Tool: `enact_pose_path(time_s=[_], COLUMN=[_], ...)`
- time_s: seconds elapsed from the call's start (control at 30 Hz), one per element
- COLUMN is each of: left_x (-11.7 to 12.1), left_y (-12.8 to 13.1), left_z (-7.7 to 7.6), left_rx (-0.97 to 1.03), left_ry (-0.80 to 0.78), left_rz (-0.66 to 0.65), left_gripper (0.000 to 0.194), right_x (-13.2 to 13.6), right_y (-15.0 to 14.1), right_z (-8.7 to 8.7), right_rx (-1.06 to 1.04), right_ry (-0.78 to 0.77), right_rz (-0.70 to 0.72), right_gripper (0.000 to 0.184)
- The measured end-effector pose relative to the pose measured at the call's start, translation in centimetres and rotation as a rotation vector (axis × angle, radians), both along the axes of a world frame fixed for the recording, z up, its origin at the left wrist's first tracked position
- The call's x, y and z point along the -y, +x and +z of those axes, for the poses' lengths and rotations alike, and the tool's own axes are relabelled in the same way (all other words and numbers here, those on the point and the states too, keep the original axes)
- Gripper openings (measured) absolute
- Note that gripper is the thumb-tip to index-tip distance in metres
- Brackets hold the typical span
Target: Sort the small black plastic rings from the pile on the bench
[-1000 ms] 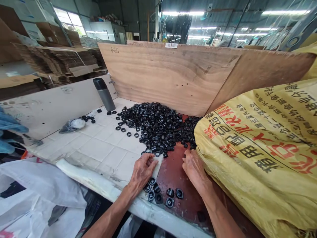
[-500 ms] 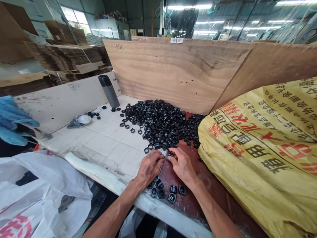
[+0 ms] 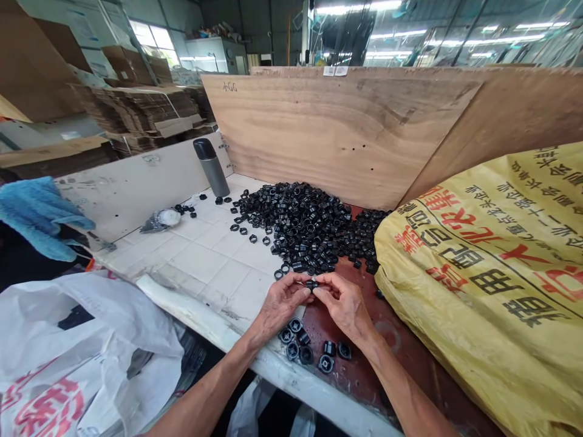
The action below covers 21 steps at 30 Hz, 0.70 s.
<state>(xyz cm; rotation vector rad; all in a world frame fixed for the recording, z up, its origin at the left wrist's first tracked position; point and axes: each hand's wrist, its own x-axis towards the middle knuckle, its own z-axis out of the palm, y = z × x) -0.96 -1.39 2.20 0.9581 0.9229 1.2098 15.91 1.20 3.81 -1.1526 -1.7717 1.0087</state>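
Observation:
Between my fingertips is a small black plastic ring-shaped part (image 3: 311, 284), pinched from both sides; whether it is one piece or two pressed together I cannot tell. My left hand (image 3: 288, 297) grips its left side with thumb and fingers. From the right, my right hand (image 3: 340, 301) closes on the other side. Just beyond my hands rises a large pile of black plastic rings (image 3: 305, 227). Nearer to me, below my wrists, lie several black round parts with spoked faces (image 3: 292, 350), close to the table's front edge.
A yellow printed sack (image 3: 483, 285) bulges over the right side. A grey bottle (image 3: 213, 170) and a small plastic bag (image 3: 160, 220) stand at the back left. Wooden boards (image 3: 337, 133) wall the table. A white bag (image 3: 91, 352) and blue cloth (image 3: 40, 212) are at left.
My hands, apart half a second ago, have come together, and a black part is now held between them. The whole view has shifted slightly.

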Motion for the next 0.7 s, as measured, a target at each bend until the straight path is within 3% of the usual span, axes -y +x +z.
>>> enact_pose_path(time_s=[0.23, 0.4, 0.5, 0.7], left_x=[0.0, 0.0, 0.0, 0.3], left_y=[-0.1, -0.4, -0.4, -0.6], left_z=[-0.8, -1.2, -1.0, -0.4], left_rx=[-0.074, -0.252, -0.158, 0.034], left_ry=[0.137, 0.311, 0.240, 0.003], left_rz=[0.014, 0.073, 0.051, -0.055], left_gripper=[0.031, 0.024, 0.025, 0.033], right_x=[0.2, 0.4, 0.4, 0.2], right_y=[-0.3, -0.6, -0.6, -0.5], right_z=[-0.5, -0.6, -0.6, -0.7], right_rx=[0.116, 0.058, 0.016, -0.010], right_ry=[0.136, 0.023, 0.044, 0.321], right_rz=[-0.017, -0.032, -0.036, 0.046], right_gripper=[0.017, 0.016, 0.011, 0.015])
